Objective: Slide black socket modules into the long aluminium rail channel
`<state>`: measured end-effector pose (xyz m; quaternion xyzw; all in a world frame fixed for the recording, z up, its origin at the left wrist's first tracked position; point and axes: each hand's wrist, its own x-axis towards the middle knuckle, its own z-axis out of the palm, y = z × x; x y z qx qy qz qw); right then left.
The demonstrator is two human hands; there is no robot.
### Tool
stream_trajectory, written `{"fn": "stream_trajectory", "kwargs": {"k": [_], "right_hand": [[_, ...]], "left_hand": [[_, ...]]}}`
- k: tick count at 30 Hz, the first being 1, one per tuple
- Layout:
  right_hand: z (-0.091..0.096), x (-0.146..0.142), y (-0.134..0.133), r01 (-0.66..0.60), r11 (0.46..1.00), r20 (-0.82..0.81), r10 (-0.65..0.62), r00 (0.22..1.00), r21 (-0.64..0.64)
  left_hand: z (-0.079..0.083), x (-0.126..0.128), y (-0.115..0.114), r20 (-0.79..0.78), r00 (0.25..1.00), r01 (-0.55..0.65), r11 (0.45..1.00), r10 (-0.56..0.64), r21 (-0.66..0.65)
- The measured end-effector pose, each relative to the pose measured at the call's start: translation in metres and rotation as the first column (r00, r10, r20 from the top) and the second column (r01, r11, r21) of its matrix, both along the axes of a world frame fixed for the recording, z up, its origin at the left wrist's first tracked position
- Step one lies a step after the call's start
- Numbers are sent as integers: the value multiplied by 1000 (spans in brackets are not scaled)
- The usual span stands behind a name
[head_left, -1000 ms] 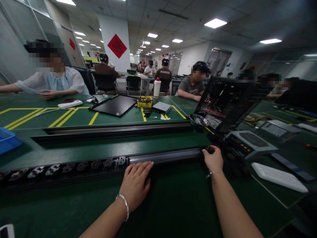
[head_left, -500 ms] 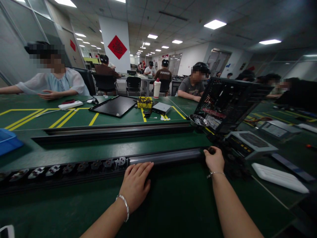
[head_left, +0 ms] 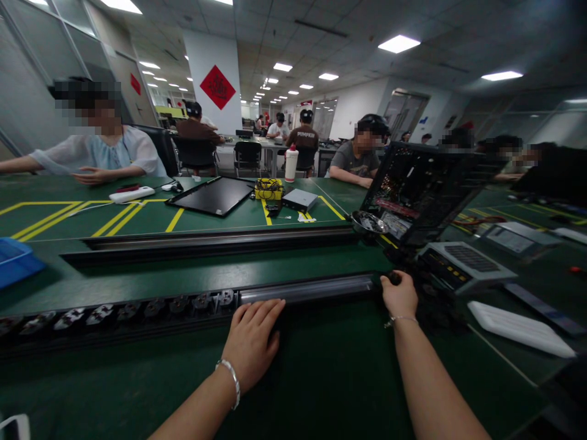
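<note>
A long black rail [head_left: 312,292] lies across the green table before me. Several socket modules [head_left: 178,304] sit in a row in its left part. My left hand [head_left: 252,342] rests on the rail's near edge just right of the last module, its fingers stretched out. At the rail's right end my right hand [head_left: 401,299] has its thumb and fingers closed round a small black part [head_left: 393,278], mostly hidden by the fingers. Whether that part touches the rail I cannot tell.
Behind lies another black rail [head_left: 220,244]. To the right stand a metal bowl [head_left: 369,223] of small parts, an open computer case [head_left: 413,189] and a power supply [head_left: 463,266]. A blue tray [head_left: 18,263] is at the left. People sit across the table.
The right hand has shifted very slightly to the right with the small black part. My left hand stays on the rail.
</note>
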<state>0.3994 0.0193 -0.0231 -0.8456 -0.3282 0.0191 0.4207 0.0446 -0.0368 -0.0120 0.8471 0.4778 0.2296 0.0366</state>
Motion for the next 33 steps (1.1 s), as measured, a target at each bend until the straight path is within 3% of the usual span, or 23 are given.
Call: {"fn": "stream_trajectory", "kwargs": {"k": [7, 10, 13, 17, 24, 29, 33], "right_hand": [[-1, 6, -3, -10, 998, 8, 10, 1000, 58], [5, 13, -7, 43, 986, 101, -59, 993, 159], [14, 16, -12, 5, 974, 267, -67, 961, 227], [23, 16, -20, 11, 980, 352, -81, 933, 197], [12, 30, -19, 167, 980, 217, -187, 958, 110], [5, 28, -11, 84, 988, 295, -120, 948, 130], [10, 6, -9, -29, 991, 434, -33, 900, 134]], "left_hand": [[1, 0, 0, -4, 1000, 5, 1000, -5, 3], [2, -1, 0, 0, 1000, 12, 1000, -12, -5], [2, 0, -1, 16, 1000, 16, 1000, -16, -11], [1, 0, -1, 41, 999, 7, 999, -5, -40], [1, 1, -1, 63, 998, 5, 997, 0, -73], [1, 1, -1, 32, 999, 0, 999, 1, -38], [1, 2, -2, 27, 1000, -5, 1000, 6, -30]]}}
